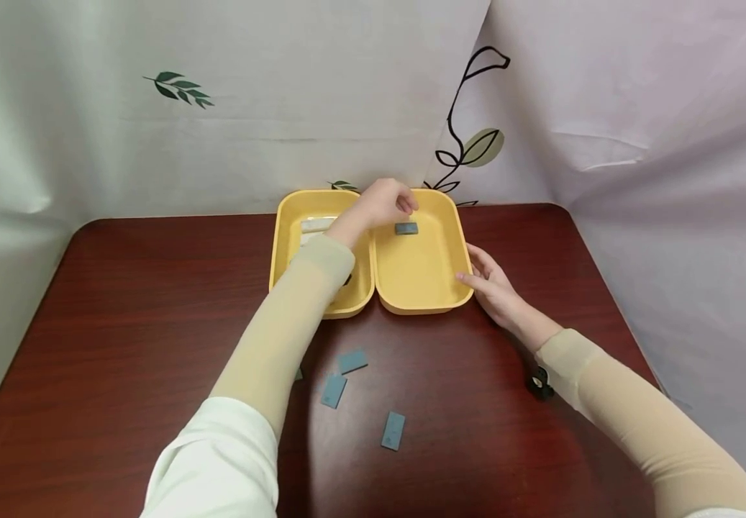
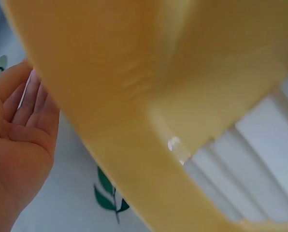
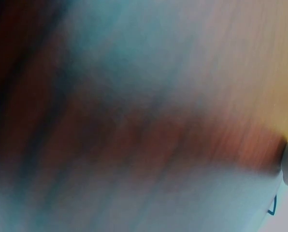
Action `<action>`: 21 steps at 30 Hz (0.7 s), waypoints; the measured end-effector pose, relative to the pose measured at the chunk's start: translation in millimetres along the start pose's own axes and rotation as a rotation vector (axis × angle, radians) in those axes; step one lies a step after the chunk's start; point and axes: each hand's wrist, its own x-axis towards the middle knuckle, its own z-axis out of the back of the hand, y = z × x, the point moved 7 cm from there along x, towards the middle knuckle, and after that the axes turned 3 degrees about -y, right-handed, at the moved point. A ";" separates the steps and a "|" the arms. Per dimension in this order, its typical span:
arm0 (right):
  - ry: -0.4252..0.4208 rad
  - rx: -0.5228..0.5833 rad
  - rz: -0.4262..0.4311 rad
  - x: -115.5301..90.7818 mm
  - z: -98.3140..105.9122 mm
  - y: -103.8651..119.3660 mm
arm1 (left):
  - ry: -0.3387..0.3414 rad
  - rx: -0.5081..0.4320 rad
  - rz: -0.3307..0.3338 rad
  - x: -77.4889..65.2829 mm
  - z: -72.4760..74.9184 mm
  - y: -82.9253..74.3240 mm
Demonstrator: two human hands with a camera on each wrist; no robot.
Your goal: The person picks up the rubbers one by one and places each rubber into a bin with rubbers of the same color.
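Note:
Two yellow trays stand side by side and touch along their inner walls; the frames do not show whether they are joined. In the right tray (image 1: 421,277) lies one grey-blue rectangular tile (image 1: 406,229), near the back left. Just above that tile hovers my left hand (image 1: 385,201), its fingers loosely bent, with nothing seen between them. My right hand (image 1: 490,284) holds the right tray's outer wall, thumb over the rim and fingers outside. White strips (image 1: 317,224) lie in the left tray (image 1: 275,252), partly hidden by my left arm.
Flat grey-blue tiles (image 1: 334,391) lie on the dark red-brown table (image 1: 152,324) in front of the trays, one partly behind my left sleeve. Under my right forearm shows a small black object (image 1: 539,383). A pale leaf-patterned curtain (image 1: 282,108) hangs behind the table.

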 end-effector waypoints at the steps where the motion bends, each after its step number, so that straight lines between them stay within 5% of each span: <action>1: 0.000 0.002 0.000 0.1 -0.2 -0.2 | -0.003 -0.004 0.000 -2.5 2.4 -0.5; 11: 0.003 0.006 0.004 0.5 -1.8 0.5 | -0.039 -0.069 0.006 -39.0 27.1 -0.2; 21: -0.003 0.009 0.000 1.1 -1.9 -0.9 | -0.063 -0.155 -0.023 -97.7 50.8 -6.4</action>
